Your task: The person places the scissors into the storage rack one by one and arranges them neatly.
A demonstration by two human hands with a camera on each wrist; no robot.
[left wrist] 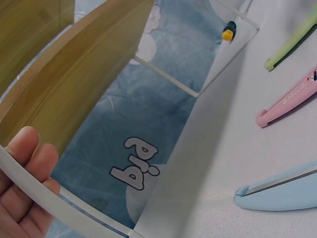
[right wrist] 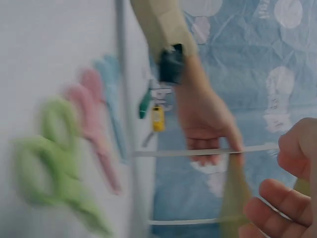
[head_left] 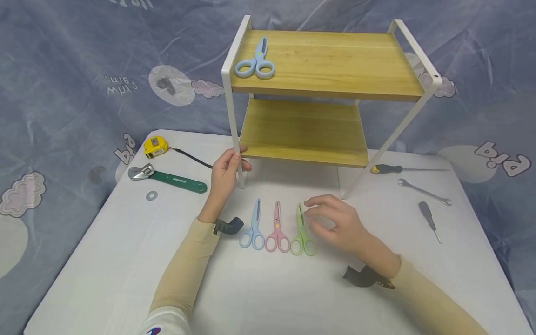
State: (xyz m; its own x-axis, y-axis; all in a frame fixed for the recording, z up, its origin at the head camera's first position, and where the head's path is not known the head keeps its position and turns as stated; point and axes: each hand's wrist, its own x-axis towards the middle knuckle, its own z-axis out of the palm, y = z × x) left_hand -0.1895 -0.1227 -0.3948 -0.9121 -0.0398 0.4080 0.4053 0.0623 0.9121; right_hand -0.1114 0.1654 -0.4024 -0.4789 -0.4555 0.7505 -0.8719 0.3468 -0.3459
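Observation:
My left hand (head_left: 226, 172) grips the white front-left leg of a two-tier wooden shelf (head_left: 331, 60), near the lower board; in the left wrist view its fingers (left wrist: 37, 158) wrap round the white frame. On the table before the shelf lie light-blue scissors (head_left: 255, 228), pink scissors (head_left: 277, 230) and green scissors (head_left: 302, 232), side by side with blades pointing to the shelf. Just right of the green pair hovers my right hand (head_left: 335, 221), fingers loosely bent, holding nothing. A second light-blue pair of scissors (head_left: 257, 60) rests on the top board at its left end.
At left lie a yellow tape measure (head_left: 155, 147), a green-handled adjustable wrench (head_left: 176, 180) and a washer (head_left: 151, 196). At right are a yellow-and-black screwdriver (head_left: 389, 169), a spanner (head_left: 425, 192) and a grey screwdriver (head_left: 428, 216). Patterned blue cloth (head_left: 83, 56) hangs behind the white table (head_left: 104, 260).

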